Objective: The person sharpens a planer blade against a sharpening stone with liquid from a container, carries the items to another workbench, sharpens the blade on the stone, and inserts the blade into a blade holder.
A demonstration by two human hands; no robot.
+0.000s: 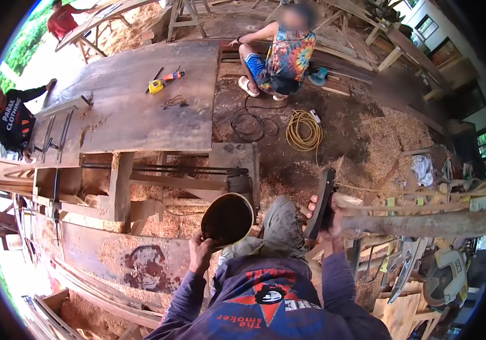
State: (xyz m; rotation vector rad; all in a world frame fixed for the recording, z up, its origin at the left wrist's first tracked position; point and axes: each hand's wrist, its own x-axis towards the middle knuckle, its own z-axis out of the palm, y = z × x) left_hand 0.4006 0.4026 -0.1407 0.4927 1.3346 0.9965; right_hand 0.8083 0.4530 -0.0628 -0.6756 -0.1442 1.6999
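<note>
My left hand [199,253] is closed on the rim of a round open container [235,213] with a pale edge and a dark inside. The container is tilted, its mouth facing me, just left of my knee. My right hand [334,222] grips a long, flat, dark brush [321,199] held at a slant to the right of my knee. Some fingers show on its left side, and dark bristle-like material lies by the palm. The two things are apart, with my leg between them.
A large wooden panel [158,122] bears a yellow-and-orange tool [163,82] and clamps [61,133]. A person [291,51] crouches ahead near a coiled yellow cord [304,136]; two others are at left. A miter saw [449,277] stands at right. Shavings [393,141] cover the floor.
</note>
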